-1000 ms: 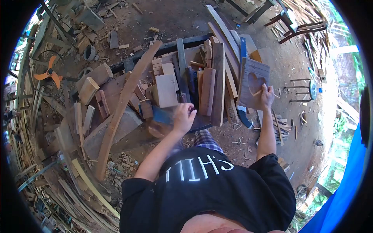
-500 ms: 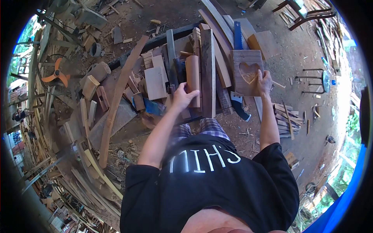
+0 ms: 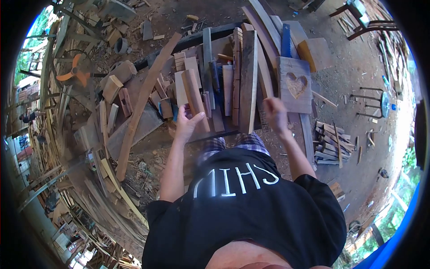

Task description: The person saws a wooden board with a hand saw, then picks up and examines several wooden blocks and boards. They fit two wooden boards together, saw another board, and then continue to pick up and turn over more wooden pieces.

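My left hand (image 3: 187,125) is closed on the lower end of a long wooden block (image 3: 193,96) with a rounded face, tilted over a paler block. My right hand (image 3: 274,112) is smeared by motion, just left of a square wooden board (image 3: 293,102) with a heart-shaped hollow carved in it; its fingers cannot be made out. Beyond the board's far edge shows a blue saw blade (image 3: 286,41), partly covered by the board. A thick dark plank (image 3: 247,85) lies between my hands, beside narrower wood strips (image 3: 227,89).
A long curved plank (image 3: 148,103) slants across the left side. An orange-bladed fan (image 3: 75,71) stands farther left. On the right are a pile of short wood sticks (image 3: 329,145) and an upturned stool (image 3: 384,104). Wood scraps and shavings litter the ground.
My right hand has let go of the heart board and moved left; the board now lies over the saw. My left hand has shifted left with the rounded block, which now tilts.
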Tool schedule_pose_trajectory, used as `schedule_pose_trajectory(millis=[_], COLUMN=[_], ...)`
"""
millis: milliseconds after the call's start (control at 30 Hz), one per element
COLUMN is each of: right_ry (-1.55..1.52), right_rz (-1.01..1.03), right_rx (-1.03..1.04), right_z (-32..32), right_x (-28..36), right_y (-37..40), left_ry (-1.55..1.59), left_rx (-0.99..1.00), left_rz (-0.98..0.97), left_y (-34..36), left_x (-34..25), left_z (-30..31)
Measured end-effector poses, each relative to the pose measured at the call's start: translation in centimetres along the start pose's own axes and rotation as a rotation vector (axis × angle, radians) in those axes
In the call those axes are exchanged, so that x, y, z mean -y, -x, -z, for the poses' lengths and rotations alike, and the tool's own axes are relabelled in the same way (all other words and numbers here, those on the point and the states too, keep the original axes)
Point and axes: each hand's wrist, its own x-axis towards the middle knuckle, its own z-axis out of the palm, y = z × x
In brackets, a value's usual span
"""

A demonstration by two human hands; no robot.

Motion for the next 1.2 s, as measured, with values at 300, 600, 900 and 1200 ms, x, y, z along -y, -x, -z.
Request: schedule_pose_trajectory(millis=[300,600,900,1200], right_ry=[-1.070,-0.747,-0.709,-0.578], right_rz=[-0.742,-0.531,-0.501,-0.509], right_rx=[0.421,0.325,0.293,0.333], right_z=[-6.6,-4.3,-5.3,-4.1], right_x=[4.9,2.7,2.3,2.1], right_y=[1.4,0.0,0.5,0.1], left_ry=[-0.140,0.510,1.276,1.232], left_rx=[0.141,-0.375,-0.575,-0.631], left_rz=[-0.056,0.503,0.769,0.598], left_y=[2.3,4.2,-0.9,0.6], left_x=[2.0,10.8,11.5,11.6], left_z=[-8.7,-3.7,-5.5,-7.0])
